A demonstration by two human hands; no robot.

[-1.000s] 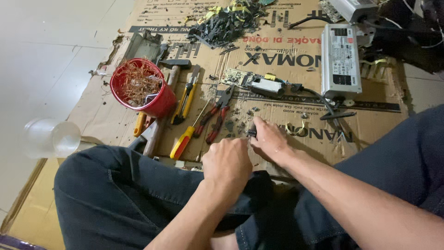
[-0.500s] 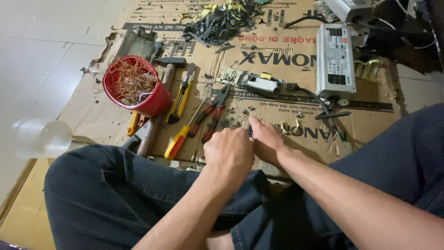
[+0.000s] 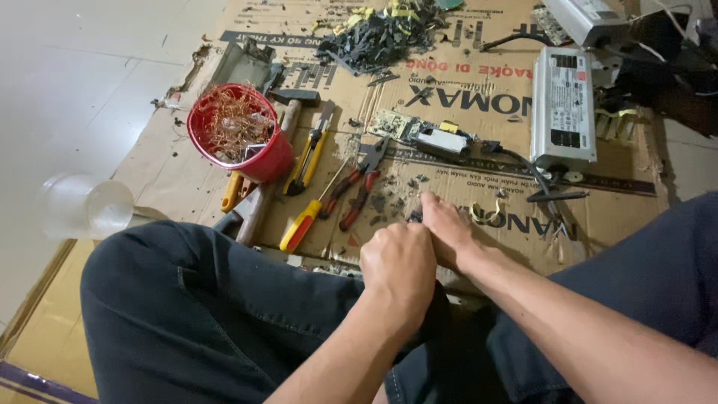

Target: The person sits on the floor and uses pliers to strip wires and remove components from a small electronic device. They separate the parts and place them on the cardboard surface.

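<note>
Head camera looks down on the person's two bare hands meeting just past the knee, over the flattened brown cardboard sheet (image 3: 479, 90) that covers the floor. Left hand (image 3: 399, 265) is curled into a loose fist, knuckles up; right hand (image 3: 446, 228) lies just beyond and to its right, fingers pinched together at the tips. Between those tips a small dark scrap (image 3: 413, 217) shows, and it looks pinched by the right fingers, though it is too small and too covered to say whether the left hand has hold of it as well. The right hand is plainly the nearer of the two to it.

Just left of the pinch, and angled away from it, lie the red-handled pliers (image 3: 359, 183), long axis running up and to the right, jaws pointing away from the person. Beside them lies a yellow-handled screwdriver (image 3: 310, 213) on much the same slant. Farther left stands a red plastic bowl of tangled copper wire (image 3: 235, 135), with a wooden-handled hammer (image 3: 273, 176) against it. Right of the grip, well apart, sits a long silver metal power-supply box (image 3: 562, 105), and a bare green circuit board (image 3: 419, 133) lies straight ahead.
</note>
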